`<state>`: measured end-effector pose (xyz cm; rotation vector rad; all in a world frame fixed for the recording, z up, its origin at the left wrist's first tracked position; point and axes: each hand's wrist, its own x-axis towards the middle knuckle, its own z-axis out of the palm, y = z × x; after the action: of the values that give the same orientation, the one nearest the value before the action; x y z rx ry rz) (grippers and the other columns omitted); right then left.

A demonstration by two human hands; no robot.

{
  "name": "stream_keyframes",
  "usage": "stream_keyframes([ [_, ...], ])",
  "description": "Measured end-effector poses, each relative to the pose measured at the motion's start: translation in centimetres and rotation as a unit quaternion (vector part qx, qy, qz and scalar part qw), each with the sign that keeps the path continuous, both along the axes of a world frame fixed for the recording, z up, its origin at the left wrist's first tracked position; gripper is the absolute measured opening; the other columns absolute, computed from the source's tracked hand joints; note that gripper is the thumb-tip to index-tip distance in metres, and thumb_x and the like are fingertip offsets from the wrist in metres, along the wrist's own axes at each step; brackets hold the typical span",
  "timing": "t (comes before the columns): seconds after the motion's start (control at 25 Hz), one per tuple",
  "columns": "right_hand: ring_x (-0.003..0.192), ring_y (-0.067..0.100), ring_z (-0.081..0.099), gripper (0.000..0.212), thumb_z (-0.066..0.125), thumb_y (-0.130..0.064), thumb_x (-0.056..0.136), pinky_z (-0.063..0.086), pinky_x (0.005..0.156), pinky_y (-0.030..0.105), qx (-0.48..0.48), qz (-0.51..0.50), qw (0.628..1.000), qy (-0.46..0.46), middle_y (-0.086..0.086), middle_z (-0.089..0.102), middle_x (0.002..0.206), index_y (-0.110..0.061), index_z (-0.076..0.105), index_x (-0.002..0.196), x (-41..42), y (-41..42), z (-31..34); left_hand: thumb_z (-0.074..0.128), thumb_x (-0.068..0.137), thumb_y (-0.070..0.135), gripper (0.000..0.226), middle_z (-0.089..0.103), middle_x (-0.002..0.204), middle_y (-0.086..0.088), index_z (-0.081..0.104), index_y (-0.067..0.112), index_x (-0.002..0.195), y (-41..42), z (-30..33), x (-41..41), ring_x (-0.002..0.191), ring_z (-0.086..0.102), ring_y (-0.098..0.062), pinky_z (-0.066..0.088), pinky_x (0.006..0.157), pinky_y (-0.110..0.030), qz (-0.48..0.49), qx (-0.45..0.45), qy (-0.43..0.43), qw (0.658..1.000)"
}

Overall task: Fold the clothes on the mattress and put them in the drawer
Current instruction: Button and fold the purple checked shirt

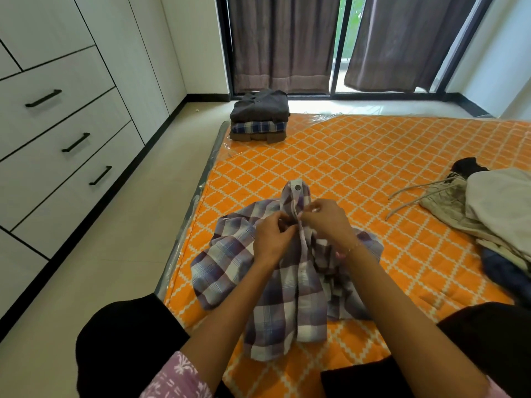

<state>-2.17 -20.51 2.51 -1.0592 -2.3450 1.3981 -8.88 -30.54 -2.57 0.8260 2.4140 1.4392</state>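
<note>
At nine o'clock a white cabinet runs along the wall, its drawers (61, 130) closed, each with a black bar handle. At eleven o'clock a stack of folded clothes (259, 116) sits on the far corner of the orange patterned mattress (373, 156). At the centre, toward six o'clock, a purple-and-white plaid shirt (275, 280) lies rumpled on the mattress, collar pointing to twelve o'clock. Both hands meet at its button strip just below the collar: the left hand (273, 239) pinches one edge of the placket, and the right hand (326, 222) pinches the other, fingertips nearly touching. At three o'clock a loose pile of unfolded clothes (488, 214) rests on the mattress, well apart from the shirt.
</note>
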Motion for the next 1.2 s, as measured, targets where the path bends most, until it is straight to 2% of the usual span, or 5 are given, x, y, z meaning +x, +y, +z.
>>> stream_keyframes([
  [0.12,0.073,0.024,0.064,0.014,0.061,-0.010,0.080,0.055,0.067,0.038,0.187,0.062,0.975,-0.099,0.011,0.071,0.080,-0.003,0.072,0.080,2.1,-1.3,-2.1,0.063,0.087,0.021,0.014,0.069,0.093,-0.002,0.067,0.014,0.098,0.3,-0.7,-0.3,0.087,0.064,-0.016,0.055,0.080,-0.041,0.025,-0.014,-0.015,0.999],
  [0.56,0.073,0.022,0.058,0.009,0.060,-0.018,0.086,0.045,0.061,0.033,0.172,-0.065,0.983,0.014,0.007,0.063,0.078,-0.010,0.061,0.083,0.4,-1.5,-5.7,0.070,0.082,0.031,0.022,0.062,0.074,-0.003,0.060,0.013,0.078,2.1,0.0,-2.0,0.077,0.064,-0.022,0.055,0.074,-0.040,-0.011,-0.101,-0.106,0.989],
  [0.88,0.059,0.009,0.052,0.015,0.063,-0.010,0.087,0.041,0.057,0.022,-0.013,-0.052,0.996,0.069,-0.002,0.059,0.060,-0.005,0.071,0.074,0.7,0.4,-5.1,0.054,0.090,0.021,0.017,0.055,0.071,-0.004,0.053,0.011,0.077,3.3,-0.3,-1.4,0.070,0.054,-0.022,0.039,0.057,-0.032,-0.014,-0.170,-0.003,0.985],
  [1.08,0.066,0.013,0.055,0.011,0.062,-0.008,0.082,0.039,0.054,0.022,0.070,-0.159,0.982,0.081,0.001,0.062,0.069,-0.009,0.070,0.075,0.9,0.2,-4.0,0.063,0.082,0.004,0.016,0.060,0.066,-0.008,0.059,0.008,0.067,1.2,0.2,-1.7,0.067,0.060,-0.021,0.051,0.062,-0.033,0.080,0.056,-0.148,0.984],
  [1.2,0.066,0.010,0.055,0.019,0.064,-0.007,0.083,0.043,0.062,0.024,-0.019,-0.100,0.987,0.123,-0.003,0.061,0.066,-0.016,0.064,0.067,0.3,-1.0,-4.0,0.061,0.084,-0.003,0.024,0.051,0.058,-0.004,0.046,0.014,0.078,-0.3,1.4,-2.0,0.047,0.054,-0.008,0.044,0.044,-0.022,0.056,0.121,-0.262,0.956],
])
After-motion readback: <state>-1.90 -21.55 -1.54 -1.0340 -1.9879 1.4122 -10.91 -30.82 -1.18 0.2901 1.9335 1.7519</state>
